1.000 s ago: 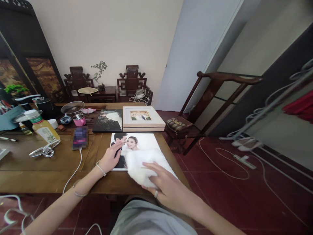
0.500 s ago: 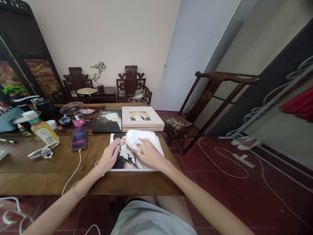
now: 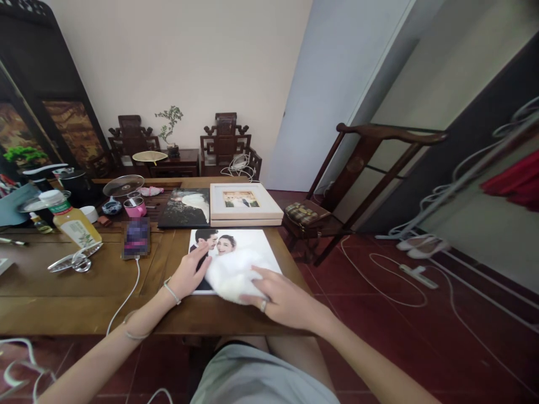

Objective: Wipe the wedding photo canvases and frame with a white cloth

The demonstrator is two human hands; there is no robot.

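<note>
A large photo print (image 3: 252, 241) of a couple lies flat near the table's front right corner. My left hand (image 3: 191, 270) rests flat with fingers stretched over the photo's left side. In my right hand (image 3: 273, 294) is a fluffy white cloth (image 3: 236, 275), bunched and pressed over the photo's lower middle. The cloth hides that part of the picture and hangs slightly past its near edge.
Behind the photo lie a dark picture panel (image 3: 185, 207) and white framed pictures (image 3: 246, 210). To the left are a phone (image 3: 135, 238) on a white cable, a pink cup (image 3: 135, 207), a juice bottle (image 3: 71, 219) and a clear hair claw (image 3: 78, 259). A wooden chair (image 3: 357, 163) holding a plaid bag (image 3: 306, 214) stands right.
My right hand has drawn the white cloth toward me, from the photo's upper right to its lower edge, uncovering the upper part. My left hand stays in place.
</note>
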